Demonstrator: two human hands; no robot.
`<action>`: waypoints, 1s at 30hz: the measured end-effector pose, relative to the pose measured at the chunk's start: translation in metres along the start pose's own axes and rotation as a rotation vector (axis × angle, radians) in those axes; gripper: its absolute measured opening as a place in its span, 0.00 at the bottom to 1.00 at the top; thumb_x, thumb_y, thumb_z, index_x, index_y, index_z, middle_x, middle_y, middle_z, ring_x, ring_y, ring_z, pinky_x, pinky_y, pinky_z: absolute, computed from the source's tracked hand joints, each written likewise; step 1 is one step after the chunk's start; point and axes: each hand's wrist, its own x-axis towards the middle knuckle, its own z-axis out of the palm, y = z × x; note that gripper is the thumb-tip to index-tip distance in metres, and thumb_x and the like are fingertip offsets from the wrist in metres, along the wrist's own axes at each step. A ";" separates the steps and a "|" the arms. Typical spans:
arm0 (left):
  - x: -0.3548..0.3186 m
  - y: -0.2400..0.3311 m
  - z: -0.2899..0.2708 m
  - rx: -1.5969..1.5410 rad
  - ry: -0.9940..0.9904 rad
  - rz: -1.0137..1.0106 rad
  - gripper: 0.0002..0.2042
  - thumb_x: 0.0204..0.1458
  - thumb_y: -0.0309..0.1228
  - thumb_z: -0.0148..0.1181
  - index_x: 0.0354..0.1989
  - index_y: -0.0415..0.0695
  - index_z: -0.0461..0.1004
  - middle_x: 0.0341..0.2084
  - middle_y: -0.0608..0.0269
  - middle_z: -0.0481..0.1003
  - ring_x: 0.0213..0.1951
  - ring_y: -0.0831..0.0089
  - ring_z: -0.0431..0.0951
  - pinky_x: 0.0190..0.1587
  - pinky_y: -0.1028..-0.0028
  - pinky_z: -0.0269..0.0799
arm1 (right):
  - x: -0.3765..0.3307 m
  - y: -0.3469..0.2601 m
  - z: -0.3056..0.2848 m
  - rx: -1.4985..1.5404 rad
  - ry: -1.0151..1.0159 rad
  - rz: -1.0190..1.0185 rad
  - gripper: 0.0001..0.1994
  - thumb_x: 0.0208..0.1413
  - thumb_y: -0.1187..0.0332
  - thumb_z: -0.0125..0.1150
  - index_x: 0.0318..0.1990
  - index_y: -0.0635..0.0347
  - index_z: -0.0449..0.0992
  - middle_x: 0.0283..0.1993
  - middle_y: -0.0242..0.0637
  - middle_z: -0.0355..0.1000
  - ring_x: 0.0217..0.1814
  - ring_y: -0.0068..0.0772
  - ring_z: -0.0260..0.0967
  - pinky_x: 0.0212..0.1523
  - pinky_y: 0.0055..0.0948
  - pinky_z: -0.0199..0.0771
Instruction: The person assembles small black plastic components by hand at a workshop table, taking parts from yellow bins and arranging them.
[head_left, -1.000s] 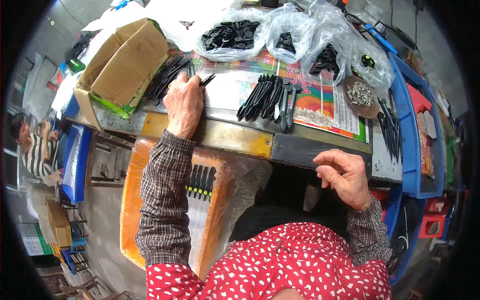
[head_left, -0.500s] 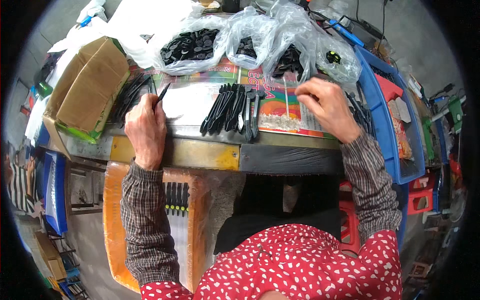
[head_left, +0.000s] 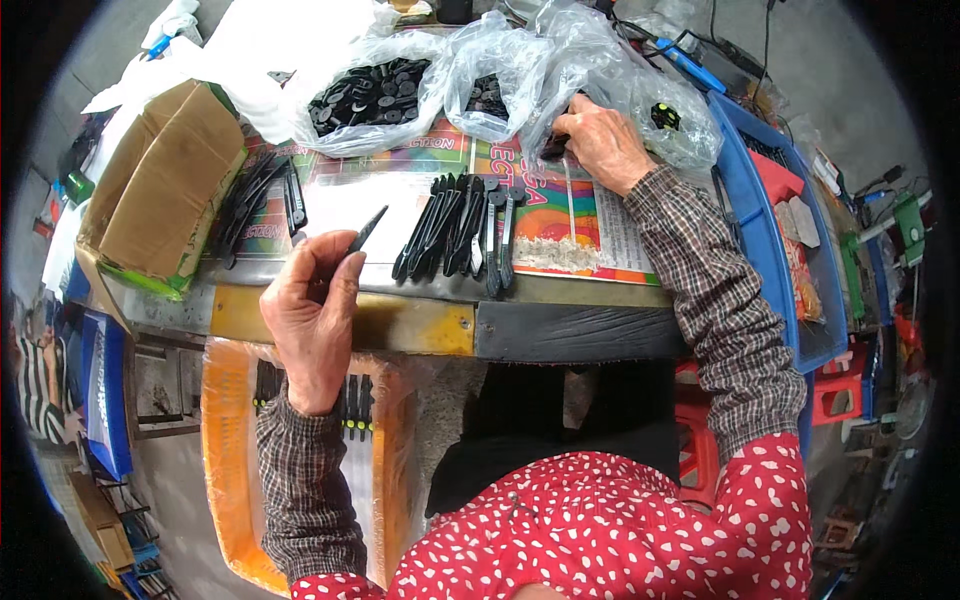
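My left hand [head_left: 315,310] is pinched round a slim black pointed plastic piece [head_left: 368,230], raised over the near edge of the table. My right hand [head_left: 608,148] reaches to the mouth of a clear plastic bag [head_left: 555,75] of small black parts; its fingertips are hidden among them. Between the hands lies a row of black plastic arms [head_left: 440,225], with two round-headed ones [head_left: 493,240] at its right end. Left of them, another pile of black strips [head_left: 245,200] rests beside a narrow black piece [head_left: 293,195].
More bags of black discs [head_left: 385,95] and parts line the back. An open cardboard box [head_left: 165,190] stands at the left. Under the table edge sits an orange crate [head_left: 228,480] with black pieces inside. At the right is a blue bin [head_left: 828,340], near a red stool [head_left: 698,440].
My right hand has moved left and away from me, into the bag. My left hand has come nearer me and slightly right, holding the black piece; a narrow piece now shows beside the left pile.
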 end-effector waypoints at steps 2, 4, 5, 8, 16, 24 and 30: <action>-0.004 0.000 0.001 -0.007 0.000 -0.020 0.08 0.55 0.19 0.62 0.43 0.36 0.77 0.29 0.71 0.76 0.28 0.89 0.69 0.29 0.86 0.66 | 0.000 0.001 0.002 -0.018 -0.017 -0.005 0.08 0.50 0.75 0.57 0.37 0.62 0.79 0.40 0.45 0.72 0.42 0.52 0.73 0.42 0.45 0.73; -0.007 0.004 0.002 -0.059 -0.013 -0.056 0.09 0.55 0.20 0.62 0.45 0.37 0.77 0.29 0.70 0.76 0.27 0.89 0.69 0.27 0.86 0.66 | 0.000 0.002 0.001 -0.014 -0.016 -0.019 0.04 0.52 0.75 0.55 0.33 0.63 0.75 0.40 0.49 0.71 0.42 0.53 0.74 0.42 0.46 0.75; -0.009 0.006 0.002 -0.111 -0.028 -0.094 0.10 0.56 0.20 0.61 0.46 0.37 0.77 0.30 0.70 0.76 0.27 0.89 0.68 0.26 0.86 0.66 | 0.000 0.003 0.001 -0.014 -0.017 -0.019 0.04 0.52 0.75 0.55 0.33 0.63 0.75 0.40 0.49 0.71 0.42 0.53 0.74 0.42 0.46 0.75; -0.015 0.007 0.005 -0.217 -0.061 -0.104 0.11 0.56 0.21 0.61 0.48 0.36 0.77 0.31 0.68 0.77 0.25 0.88 0.69 0.23 0.86 0.66 | -0.004 0.002 -0.005 0.075 0.024 -0.051 0.03 0.51 0.75 0.56 0.33 0.65 0.73 0.37 0.49 0.70 0.41 0.52 0.73 0.42 0.46 0.74; -0.038 0.028 0.020 -0.554 -0.166 -0.286 0.08 0.58 0.22 0.59 0.45 0.34 0.74 0.33 0.66 0.76 0.21 0.86 0.69 0.22 0.83 0.68 | -0.058 -0.044 -0.061 0.661 0.049 0.057 0.09 0.50 0.76 0.57 0.40 0.69 0.74 0.37 0.43 0.74 0.34 0.33 0.74 0.38 0.31 0.76; -0.068 0.045 0.070 -0.737 -0.374 -0.357 0.07 0.63 0.27 0.52 0.47 0.40 0.66 0.35 0.53 0.79 0.16 0.85 0.65 0.17 0.83 0.63 | -0.135 -0.110 -0.091 1.452 -0.135 0.226 0.09 0.54 0.83 0.59 0.42 0.67 0.76 0.38 0.33 0.74 0.36 0.19 0.76 0.33 0.16 0.75; -0.086 0.052 0.089 -0.800 -0.385 -0.391 0.08 0.61 0.24 0.56 0.47 0.39 0.68 0.30 0.66 0.75 0.18 0.85 0.66 0.17 0.83 0.62 | -0.156 -0.117 -0.081 1.511 -0.062 0.183 0.10 0.52 0.85 0.61 0.42 0.67 0.76 0.42 0.34 0.70 0.32 0.19 0.74 0.30 0.16 0.75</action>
